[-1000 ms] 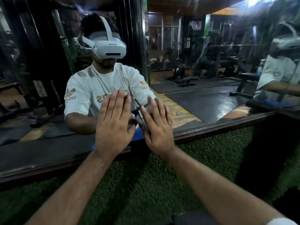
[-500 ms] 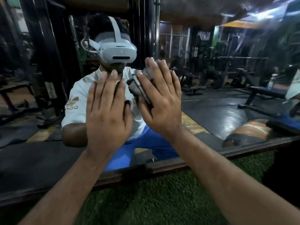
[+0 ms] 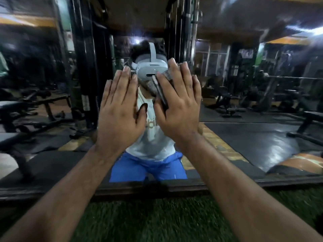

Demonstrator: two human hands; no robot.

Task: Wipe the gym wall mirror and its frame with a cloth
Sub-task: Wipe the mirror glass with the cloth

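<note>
Mirror (image 3: 262,137): fills the far wall, reflecting the gym and the person kneeling before it.
Frame (image 3: 52,191): dark strip along the mirror's lower edge, meeting green turf (image 3: 157,220).
Cloth (image 3: 160,92): grey, pressed flat to the glass under the right hand, left of its fingers.
Right hand (image 3: 178,109): raised, fingers straight and spread, grip flat on the cloth.
Left hand (image 3: 120,109): just left of it, fingers straight and together, palm toward the glass, holding nothing.

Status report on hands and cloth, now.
Left hand flat on mirror. Right hand presses cloth to glass, fingers straight. Nothing blocking.
</note>
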